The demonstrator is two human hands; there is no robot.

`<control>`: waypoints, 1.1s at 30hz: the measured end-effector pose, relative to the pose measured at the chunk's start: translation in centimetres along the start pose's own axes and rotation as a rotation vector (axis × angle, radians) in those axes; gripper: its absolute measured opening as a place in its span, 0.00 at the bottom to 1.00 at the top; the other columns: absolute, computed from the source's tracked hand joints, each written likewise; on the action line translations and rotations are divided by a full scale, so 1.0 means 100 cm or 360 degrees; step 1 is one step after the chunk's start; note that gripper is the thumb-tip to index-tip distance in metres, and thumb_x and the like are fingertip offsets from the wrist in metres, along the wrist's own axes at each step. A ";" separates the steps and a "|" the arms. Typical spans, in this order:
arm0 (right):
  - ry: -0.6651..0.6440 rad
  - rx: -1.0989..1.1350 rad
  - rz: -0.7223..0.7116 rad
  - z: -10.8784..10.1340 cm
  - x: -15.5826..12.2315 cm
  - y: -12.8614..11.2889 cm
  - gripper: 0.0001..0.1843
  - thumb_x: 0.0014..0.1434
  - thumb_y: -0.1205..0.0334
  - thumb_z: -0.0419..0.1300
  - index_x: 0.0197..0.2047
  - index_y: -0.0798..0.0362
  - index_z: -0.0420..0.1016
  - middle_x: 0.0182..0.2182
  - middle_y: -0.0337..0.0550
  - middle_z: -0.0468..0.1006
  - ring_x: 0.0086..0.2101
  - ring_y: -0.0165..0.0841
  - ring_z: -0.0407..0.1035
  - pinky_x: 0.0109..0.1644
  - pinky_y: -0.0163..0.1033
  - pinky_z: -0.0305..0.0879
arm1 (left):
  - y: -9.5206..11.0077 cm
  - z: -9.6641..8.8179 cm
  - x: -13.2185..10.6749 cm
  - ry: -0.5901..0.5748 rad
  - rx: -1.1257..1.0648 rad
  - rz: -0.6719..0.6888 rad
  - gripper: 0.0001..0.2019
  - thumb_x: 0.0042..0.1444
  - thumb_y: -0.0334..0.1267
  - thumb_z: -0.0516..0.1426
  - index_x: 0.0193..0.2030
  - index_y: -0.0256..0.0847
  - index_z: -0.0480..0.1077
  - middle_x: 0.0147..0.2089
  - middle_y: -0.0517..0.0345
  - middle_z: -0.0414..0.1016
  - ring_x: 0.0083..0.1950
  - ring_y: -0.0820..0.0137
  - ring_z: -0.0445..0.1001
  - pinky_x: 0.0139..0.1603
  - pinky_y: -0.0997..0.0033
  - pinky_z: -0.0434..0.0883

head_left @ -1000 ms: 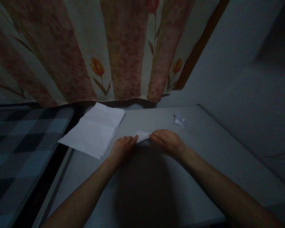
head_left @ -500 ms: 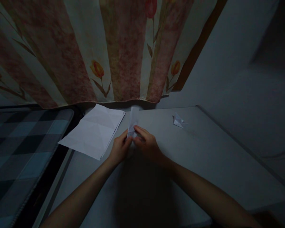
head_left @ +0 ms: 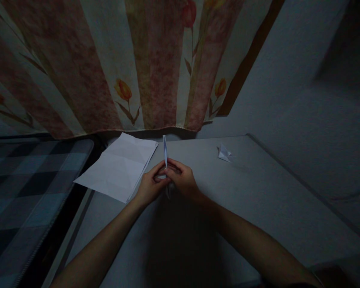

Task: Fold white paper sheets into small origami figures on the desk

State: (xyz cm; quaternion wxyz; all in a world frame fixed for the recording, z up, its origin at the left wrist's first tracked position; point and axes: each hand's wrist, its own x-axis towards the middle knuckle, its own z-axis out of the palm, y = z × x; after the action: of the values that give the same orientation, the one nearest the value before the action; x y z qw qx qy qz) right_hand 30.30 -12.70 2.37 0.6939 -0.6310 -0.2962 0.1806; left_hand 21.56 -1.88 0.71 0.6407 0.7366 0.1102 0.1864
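A narrow folded piece of white paper [head_left: 165, 149] stands on edge, pointing away from me, above the grey table [head_left: 258, 192]. My left hand [head_left: 150, 185] and my right hand [head_left: 183, 180] meet around its near end, fingers pinched on it from either side. The paper's lower part is hidden between my fingers. To the left of my left hand lies a stack of creased white sheets [head_left: 120, 165].
A small folded white paper figure [head_left: 224, 153] rests on the table at the back right. A flowered curtain [head_left: 132, 64] hangs behind the table. A checked cushion or mattress [head_left: 27, 188] lies at the left. A grey wall [head_left: 312, 92] borders the right side.
The folded paper lay flat under both hands a second ago. My hands came together, lifted it and turned it upright, edge-on to me.
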 end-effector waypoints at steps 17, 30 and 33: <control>0.0020 0.0119 -0.0033 0.000 0.003 0.007 0.26 0.48 0.59 0.63 0.51 0.54 0.71 0.47 0.50 0.77 0.47 0.39 0.73 0.53 0.47 0.71 | 0.000 -0.001 0.001 0.0105 -0.0038 0.0076 0.28 0.50 0.39 0.60 0.58 0.37 0.64 0.51 0.44 0.75 0.36 0.68 0.78 0.31 0.73 0.74; 0.0258 -0.0956 -0.0544 0.015 -0.008 -0.008 0.20 0.49 0.68 0.53 0.47 0.54 0.72 0.40 0.47 0.75 0.39 0.38 0.69 0.47 0.43 0.68 | 0.007 0.009 -0.009 0.0643 0.1036 0.0541 0.16 0.53 0.34 0.55 0.50 0.38 0.66 0.34 0.58 0.73 0.30 0.72 0.71 0.34 0.73 0.69; 0.0292 -0.1022 -0.0587 0.011 -0.005 -0.010 0.20 0.49 0.69 0.51 0.45 0.56 0.71 0.38 0.48 0.73 0.39 0.39 0.68 0.46 0.45 0.66 | 0.011 0.007 -0.011 0.0701 0.1083 0.0494 0.16 0.54 0.34 0.54 0.50 0.39 0.66 0.28 0.63 0.69 0.25 0.75 0.68 0.29 0.75 0.66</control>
State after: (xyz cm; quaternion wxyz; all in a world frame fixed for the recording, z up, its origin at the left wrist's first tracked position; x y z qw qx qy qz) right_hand 29.13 -12.33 3.34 0.5054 -0.7659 -0.3830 -0.1067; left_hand 20.81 -3.15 1.53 0.2868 0.8563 0.1875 0.3863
